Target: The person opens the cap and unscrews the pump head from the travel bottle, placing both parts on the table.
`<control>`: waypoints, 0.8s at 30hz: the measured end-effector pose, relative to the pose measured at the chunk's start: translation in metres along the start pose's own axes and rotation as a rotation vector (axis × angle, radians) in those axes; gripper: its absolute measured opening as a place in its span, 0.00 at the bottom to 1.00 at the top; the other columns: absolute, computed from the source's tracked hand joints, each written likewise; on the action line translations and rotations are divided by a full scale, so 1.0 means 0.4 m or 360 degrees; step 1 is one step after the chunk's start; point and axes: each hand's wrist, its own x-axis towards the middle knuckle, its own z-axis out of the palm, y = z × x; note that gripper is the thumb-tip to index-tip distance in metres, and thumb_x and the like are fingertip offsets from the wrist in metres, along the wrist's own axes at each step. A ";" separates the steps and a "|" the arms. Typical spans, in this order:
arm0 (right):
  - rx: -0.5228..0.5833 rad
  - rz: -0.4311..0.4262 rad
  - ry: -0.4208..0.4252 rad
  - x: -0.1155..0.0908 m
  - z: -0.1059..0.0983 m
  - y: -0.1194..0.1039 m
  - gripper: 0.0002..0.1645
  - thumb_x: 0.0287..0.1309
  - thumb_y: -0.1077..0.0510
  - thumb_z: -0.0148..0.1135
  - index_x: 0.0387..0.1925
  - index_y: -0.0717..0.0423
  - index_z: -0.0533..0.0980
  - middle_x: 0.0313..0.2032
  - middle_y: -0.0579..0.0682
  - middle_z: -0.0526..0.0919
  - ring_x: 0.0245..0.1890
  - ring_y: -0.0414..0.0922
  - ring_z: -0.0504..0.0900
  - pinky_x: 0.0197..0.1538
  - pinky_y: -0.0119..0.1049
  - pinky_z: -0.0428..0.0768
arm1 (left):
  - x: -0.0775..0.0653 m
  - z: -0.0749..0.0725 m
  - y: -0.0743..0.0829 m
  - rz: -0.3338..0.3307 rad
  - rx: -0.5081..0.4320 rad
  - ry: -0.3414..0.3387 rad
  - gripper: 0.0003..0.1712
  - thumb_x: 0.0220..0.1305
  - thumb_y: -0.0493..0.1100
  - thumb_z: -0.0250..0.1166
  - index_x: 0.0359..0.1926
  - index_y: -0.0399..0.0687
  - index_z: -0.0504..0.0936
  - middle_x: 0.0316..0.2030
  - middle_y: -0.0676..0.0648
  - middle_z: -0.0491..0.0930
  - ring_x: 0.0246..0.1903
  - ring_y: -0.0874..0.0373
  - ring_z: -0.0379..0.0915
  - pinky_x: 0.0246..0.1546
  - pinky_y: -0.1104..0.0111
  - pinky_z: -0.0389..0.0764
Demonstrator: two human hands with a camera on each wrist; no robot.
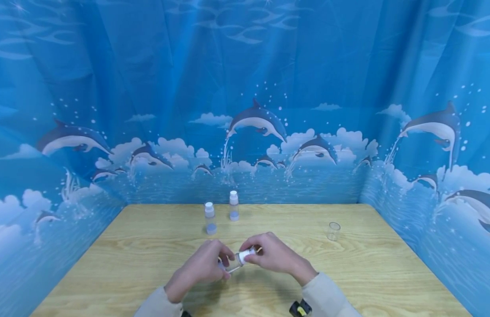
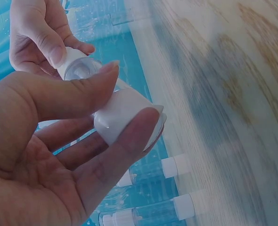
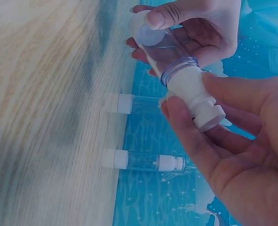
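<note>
Both hands hold one small clear pump bottle point(image 3: 165, 49), tilted above the table. My left hand point(image 1: 207, 263) grips its white base point(image 2: 122, 115) between thumb and fingers. At the other end, my right hand point(image 1: 274, 254) pinches the white pump head point(image 3: 191, 89) at the bottle's neck. In the right wrist view, the pump head sits against the clear threaded-looking rim, and no cover is over its nozzle. The see-through body spans the short gap between the hands.
Two similar bottles with white tops, a nearer one point(image 1: 210, 220) and a farther one point(image 1: 234, 207), stand upright beyond my hands. A clear cylindrical cap point(image 1: 333, 232) stands to the right on the wooden table point(image 1: 371, 273). A blue dolphin-print curtain point(image 1: 328, 88) encloses the back and sides.
</note>
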 end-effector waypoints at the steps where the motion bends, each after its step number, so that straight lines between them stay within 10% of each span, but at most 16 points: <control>1: -0.0002 -0.0004 0.0001 0.000 0.000 0.000 0.12 0.62 0.60 0.70 0.47 0.57 0.85 0.42 0.51 0.90 0.38 0.34 0.85 0.43 0.23 0.83 | 0.000 0.000 0.000 0.0005 0.0002 0.0002 0.24 0.42 0.28 0.80 0.45 0.37 0.89 0.30 0.47 0.89 0.32 0.58 0.83 0.37 0.64 0.87; 24: -0.0009 -0.0040 0.0011 0.002 0.002 0.003 0.12 0.60 0.64 0.71 0.46 0.56 0.85 0.45 0.51 0.89 0.42 0.36 0.85 0.45 0.23 0.83 | -0.001 0.002 -0.006 0.0024 0.0014 0.0034 0.23 0.41 0.29 0.80 0.44 0.38 0.89 0.30 0.47 0.89 0.30 0.59 0.82 0.35 0.66 0.86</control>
